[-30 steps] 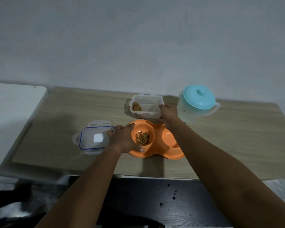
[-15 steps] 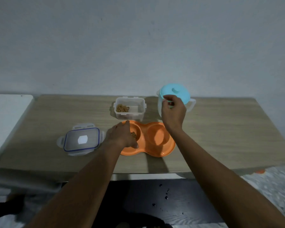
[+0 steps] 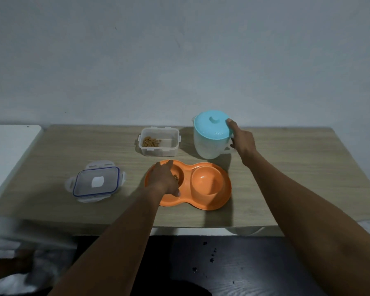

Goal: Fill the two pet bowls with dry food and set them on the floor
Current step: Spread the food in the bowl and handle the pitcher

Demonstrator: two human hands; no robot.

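Orange double pet bowl (image 3: 201, 199) set near front edge of wooden table (image 3: 297, 167). Left cup partly hidden by left hand (image 3: 166, 181); fingers curled down over rim, few kibbles (image 3: 176, 177) seen inside. Right cup seen bare. Right hand (image 3: 242, 141) laid on jug (image 3: 210, 135) at back edge, fingers spread on blue lid; handle grip cannot be told. Jug could be tipped if pulled by lid. Bowl could be slid off front edge. Open food tub (image 3: 159, 142) stood just behind bowl, perhaps nearly used up. Tub lid (image 3: 96, 181) left near left edge.
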